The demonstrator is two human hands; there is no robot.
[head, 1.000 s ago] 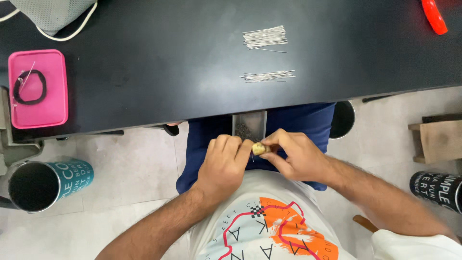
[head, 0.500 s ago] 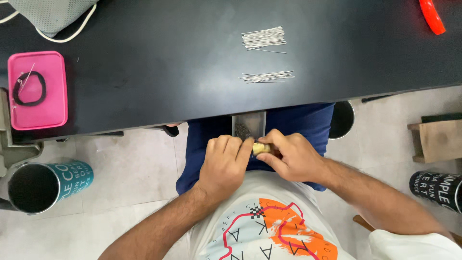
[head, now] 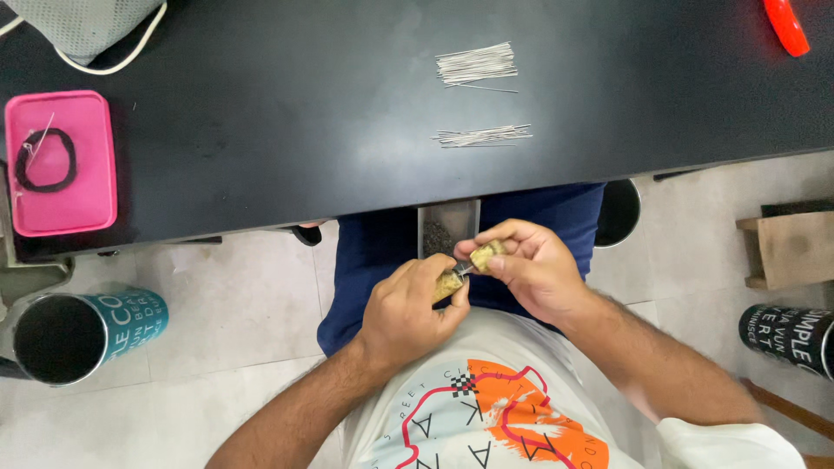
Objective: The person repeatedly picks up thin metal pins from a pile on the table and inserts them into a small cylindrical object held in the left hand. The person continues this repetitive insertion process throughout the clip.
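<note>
Two hands meet over the lap, near the black counter [head: 261, 130]. Left hand [head: 408, 308] closes its fingers on one tan block [head: 448, 284]; right hand [head: 530, 269] pinches a second tan block [head: 486, 254], a thin dark piece between them. Farther off lie two wire bundles [head: 476, 65] and, left, a pink tray [head: 59, 165].

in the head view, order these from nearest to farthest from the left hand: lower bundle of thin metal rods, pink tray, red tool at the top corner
From the left hand:
1. Lower bundle of thin metal rods, on the black table straight ahead.
2. Pink tray, far left on the table.
3. Red tool, top right corner, farthest.
</note>
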